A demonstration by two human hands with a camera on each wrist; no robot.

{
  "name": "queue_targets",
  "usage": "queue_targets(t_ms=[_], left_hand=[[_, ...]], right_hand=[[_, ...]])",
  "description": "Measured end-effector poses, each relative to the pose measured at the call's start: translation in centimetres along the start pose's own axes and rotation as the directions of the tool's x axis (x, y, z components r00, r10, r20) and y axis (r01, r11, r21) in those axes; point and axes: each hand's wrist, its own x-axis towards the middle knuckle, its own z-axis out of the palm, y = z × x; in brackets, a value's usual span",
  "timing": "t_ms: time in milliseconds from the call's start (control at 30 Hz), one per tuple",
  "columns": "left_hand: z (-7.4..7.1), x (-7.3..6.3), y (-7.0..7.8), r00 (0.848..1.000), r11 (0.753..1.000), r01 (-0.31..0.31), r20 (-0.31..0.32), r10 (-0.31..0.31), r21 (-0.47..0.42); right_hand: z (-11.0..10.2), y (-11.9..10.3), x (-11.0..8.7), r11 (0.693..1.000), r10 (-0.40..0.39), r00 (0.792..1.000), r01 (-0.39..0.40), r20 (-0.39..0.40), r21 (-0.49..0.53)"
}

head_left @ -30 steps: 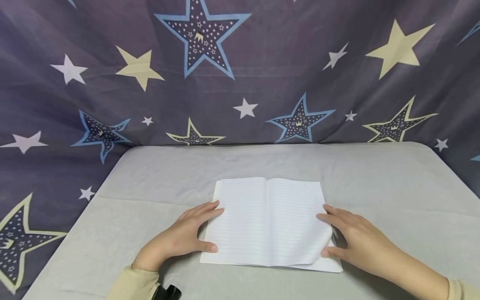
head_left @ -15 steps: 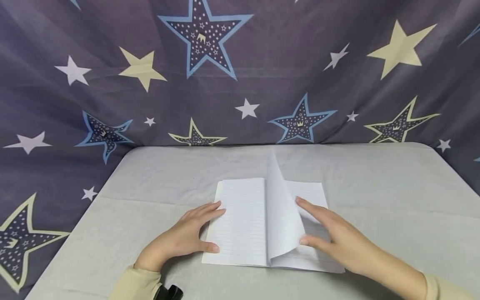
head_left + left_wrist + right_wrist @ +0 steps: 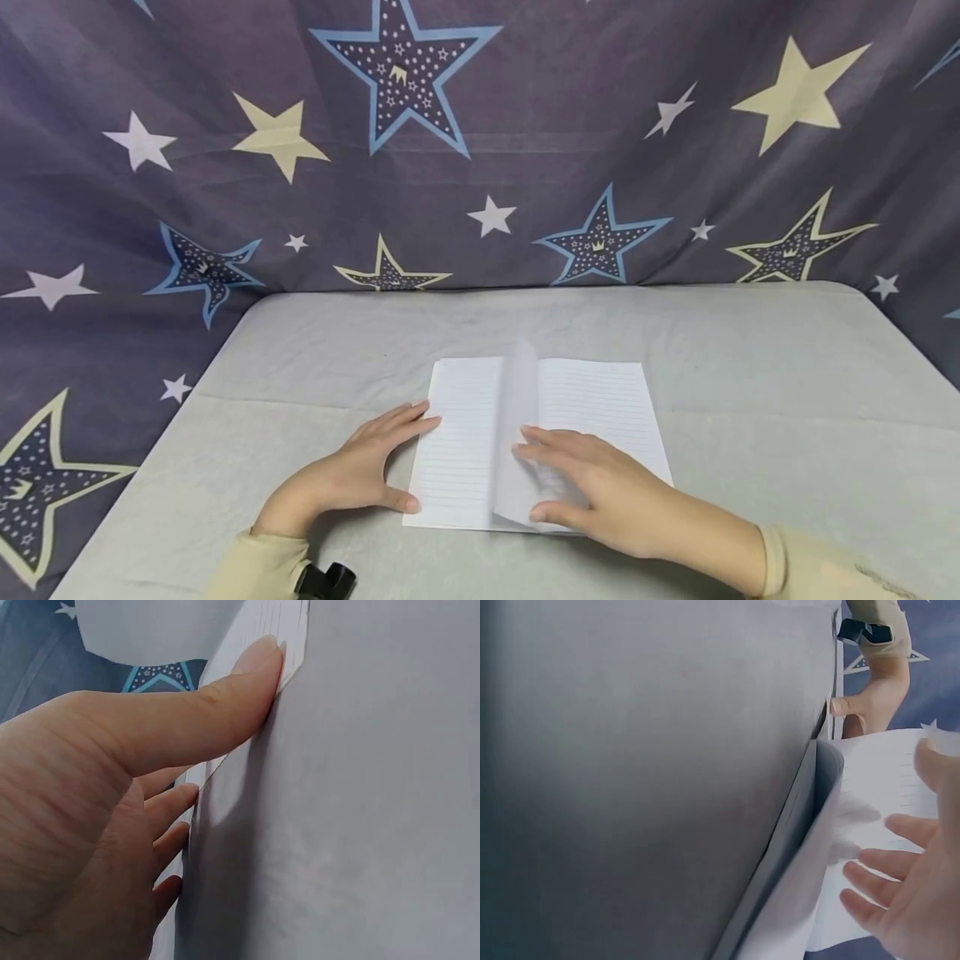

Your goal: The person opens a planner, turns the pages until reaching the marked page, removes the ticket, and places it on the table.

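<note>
A lined notebook point(image 3: 459, 450) lies spread out in the middle of the table. One of its leaves point(image 3: 513, 408) stands up from the spine, leaning over to the left side. My right hand point(image 3: 600, 496) is behind this leaf, fingers extended and pointing left against its face, thumb near its lower part. At the notebook's left edge rests my left hand point(image 3: 348, 475), fingers spread along the border. The left wrist view shows that thumb point(image 3: 247, 686) on the page near the lower corner. Lined paper point(image 3: 885, 776) lies beyond the right fingers in the right wrist view.
A light grey cloth covers the table point(image 3: 750, 367). Behind it hangs a dark curtain point(image 3: 570, 100) printed with stars. A black strap device point(image 3: 326, 581) sits on the left wrist, by a beige sleeve point(image 3: 258, 567).
My right hand has swept left from the notebook's right edge, carrying the leaf up and past the spine. The left hand has stayed at the left edge.
</note>
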Motion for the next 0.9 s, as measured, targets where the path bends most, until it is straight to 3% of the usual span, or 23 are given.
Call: queue_targets(t_ms=[300, 600, 733, 900], left_hand=[[-0.7, -0.4, -0.4, 0.998, 0.999, 0.004, -0.062, -0.001, 0.043], [-0.5, -0.1, 0.1, 0.983, 0.999, 0.045, -0.181, -0.041, 0.018], [0.2, 0.4, 1.1, 0.986, 0.999, 0.026, -0.164, -0.020, 0.032], [0.9, 0.7, 1.8, 0.997, 0.998, 0.019, -0.080, -0.015, 0.057]], right_hand=[[1.0, -0.1, 0.0, 0.989, -0.059, 0.988, 0.077, 0.145, -0.123], [1.3, 0.6, -0.7, 0.972, -0.132, 0.977, 0.161, 0.168, -0.171], [1.2, 0.9, -0.9, 0.970, -0.186, 0.973, 0.205, 0.138, -0.135], [0.7, 0.9, -1.6, 0.958, -0.262, 0.959, 0.272, 0.111, -0.088]])
